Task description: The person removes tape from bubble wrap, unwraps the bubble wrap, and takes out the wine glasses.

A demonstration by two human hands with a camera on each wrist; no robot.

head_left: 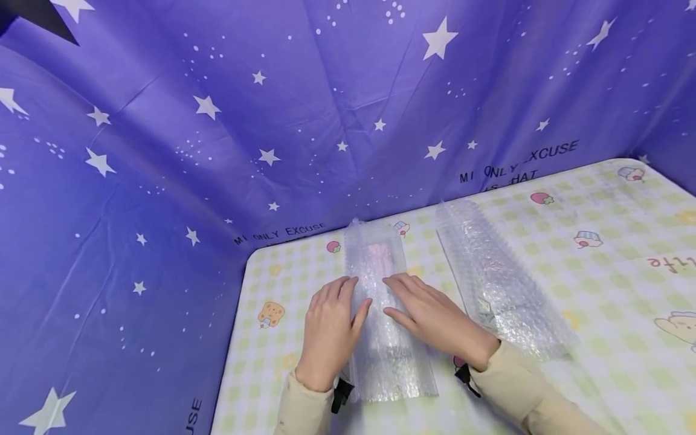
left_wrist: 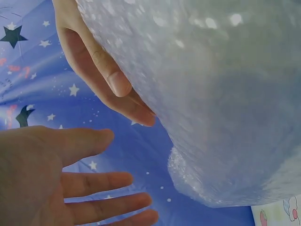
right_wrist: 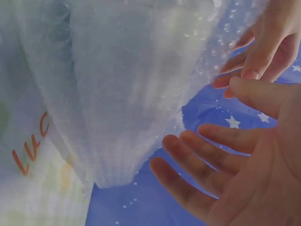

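A long piece of bubble wrap (head_left: 388,374) lies lengthwise on the table, its sides folded inward. Something pink (head_left: 379,257) shows blurred through its far half; its kind is hidden by the plastic. My left hand (head_left: 328,326) is over the wrap's left side, fingers pointing away and thumb toward the middle. From the right, my right hand (head_left: 432,311) reaches over the opposite side. In the left wrist view the left hand (left_wrist: 89,183) has extended, spread fingers beside the wrap (left_wrist: 225,108). The right wrist view shows the right hand (right_wrist: 235,160) with loosely extended fingers.
A second piece of bubble wrap (head_left: 505,284) lies to the right, with something faintly coloured under its plastic. The checked tablecloth (head_left: 614,314) has printed cartoon food. A purple star-patterned curtain (head_left: 304,109) rises along the table's back and left edges.
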